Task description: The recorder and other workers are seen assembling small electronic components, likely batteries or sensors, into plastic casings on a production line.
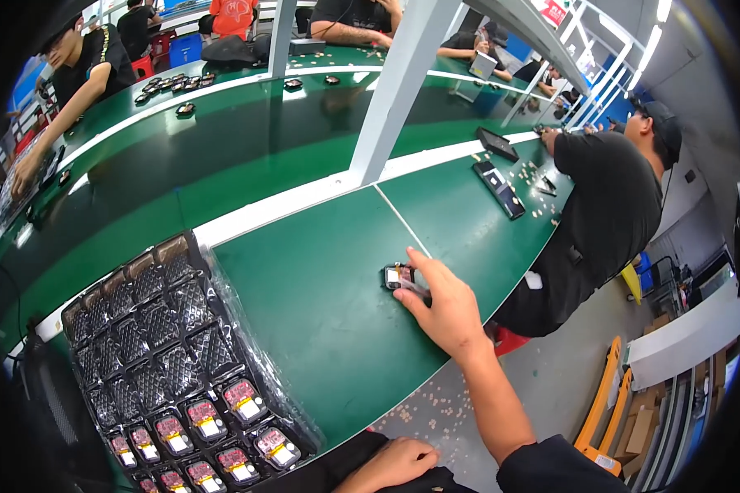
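Note:
My right hand (446, 306) reaches over the green worktable (304, 271), thumb and index finger closed on a small electronic module (395, 277). The module is square and dark-edged, with a reddish board and a white patch. Low by my lap, beyond the table's near edge, my left hand (399, 463) is curled; its fingertips are hidden, so I cannot make out what it holds, if anything. To the left lies a black plastic tray (201, 287) with moulded pockets. Its nearer pockets hold several similar modules (208, 417); the farther ones show bare textured bottoms.
A white rail and grey metal post (396, 99) stand between my table and the green conveyor (247, 123), where several small units lie. A co-worker (600, 189) in black sits at the right, near a dark box (497, 189) and scattered bits. Another person (90, 70) leans in from the far left.

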Tool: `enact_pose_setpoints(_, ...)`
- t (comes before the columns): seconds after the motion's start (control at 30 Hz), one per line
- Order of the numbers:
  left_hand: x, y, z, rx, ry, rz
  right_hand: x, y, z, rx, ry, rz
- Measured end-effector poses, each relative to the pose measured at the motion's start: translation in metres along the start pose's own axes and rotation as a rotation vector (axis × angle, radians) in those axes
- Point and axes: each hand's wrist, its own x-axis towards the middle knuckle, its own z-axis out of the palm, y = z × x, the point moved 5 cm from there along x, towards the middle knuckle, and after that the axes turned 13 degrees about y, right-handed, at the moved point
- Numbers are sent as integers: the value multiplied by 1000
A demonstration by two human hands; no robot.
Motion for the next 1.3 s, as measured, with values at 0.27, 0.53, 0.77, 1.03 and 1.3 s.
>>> enact_pose_setpoints(0.27, -30, 125, -85, 143, 689, 381, -23, -21, -29, 70, 284, -222)
enact_pose_setpoints(0.53, -21, 127, -134, -221, 852, 288, -68, -66, -60, 397, 328, -456)
enact_pose_setpoints(0.77, -28, 118, -131, -135, 792, 182, -88, -68, -51, 464, 300, -415)
enact_pose_setpoints(1.03, -29, 111, -118, -553, 735, 274, -77, -76, -58, 559, 205, -324)
enact_pose_setpoints(1.3, -25, 98, -123, -788, 873, 628, -79, -78, -65, 775, -89, -72)
